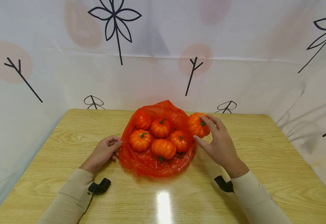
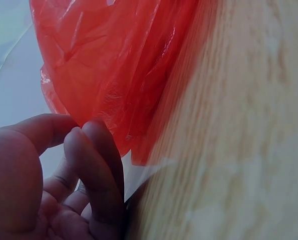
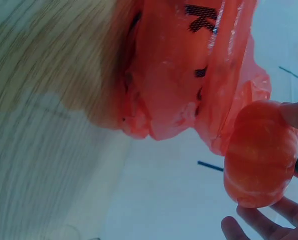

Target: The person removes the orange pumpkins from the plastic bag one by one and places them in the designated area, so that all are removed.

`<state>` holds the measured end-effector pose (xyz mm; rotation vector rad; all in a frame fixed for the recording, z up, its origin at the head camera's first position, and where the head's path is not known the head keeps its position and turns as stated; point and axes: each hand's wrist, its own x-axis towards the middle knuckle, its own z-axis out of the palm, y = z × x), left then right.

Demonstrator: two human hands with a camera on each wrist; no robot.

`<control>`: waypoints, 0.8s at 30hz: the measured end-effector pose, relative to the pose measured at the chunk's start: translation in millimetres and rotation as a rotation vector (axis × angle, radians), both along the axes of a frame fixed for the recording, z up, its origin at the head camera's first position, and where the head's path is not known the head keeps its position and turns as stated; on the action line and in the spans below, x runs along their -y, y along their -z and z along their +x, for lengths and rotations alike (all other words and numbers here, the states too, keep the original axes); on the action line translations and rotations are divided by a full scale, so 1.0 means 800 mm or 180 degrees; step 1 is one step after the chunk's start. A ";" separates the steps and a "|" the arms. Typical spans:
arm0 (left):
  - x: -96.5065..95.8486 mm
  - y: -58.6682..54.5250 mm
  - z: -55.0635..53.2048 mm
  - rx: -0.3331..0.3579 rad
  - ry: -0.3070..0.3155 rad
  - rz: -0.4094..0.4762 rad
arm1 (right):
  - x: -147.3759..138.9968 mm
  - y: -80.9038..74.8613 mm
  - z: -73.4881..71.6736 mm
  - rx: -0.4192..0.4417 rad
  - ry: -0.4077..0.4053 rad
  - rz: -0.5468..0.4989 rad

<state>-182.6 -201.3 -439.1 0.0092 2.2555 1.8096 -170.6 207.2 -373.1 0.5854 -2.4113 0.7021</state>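
Pale wood-grain table (image 1: 263,155): right hand (image 1: 220,144), arched, fingers wide, grips a ribbed orange pumpkin (image 1: 195,126) at two o'clock of a red plastic bag (image 1: 146,166); left hand (image 1: 104,152) pinches its nine-o'clock rim.

A thin, crinkled red plastic bag (image 1: 151,169) shines. Round orange plastic-looking pumpkins (image 1: 163,148) are smooth and glossy. The yellow wood-grained counter (image 1: 263,155) gleams.

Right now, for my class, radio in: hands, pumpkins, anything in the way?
Right hand holds orange pumpkin at right rim of red plastic bag. Left hand pinches bag's left edge. Five other pumpkins visible inside. Possible snag: bag rim beside held pumpkin.
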 end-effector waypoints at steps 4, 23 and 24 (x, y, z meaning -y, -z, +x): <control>0.000 0.000 0.000 0.0006 0.0003 -0.0005 | -0.006 0.005 -0.005 0.0079 0.0082 0.0002; -0.001 -0.001 -0.001 0.0008 -0.0032 -0.0011 | -0.035 0.021 -0.024 0.0614 0.0318 0.0065; -0.001 -0.001 -0.001 0.0014 -0.0036 -0.0009 | -0.036 0.022 -0.024 0.0662 0.0329 0.0069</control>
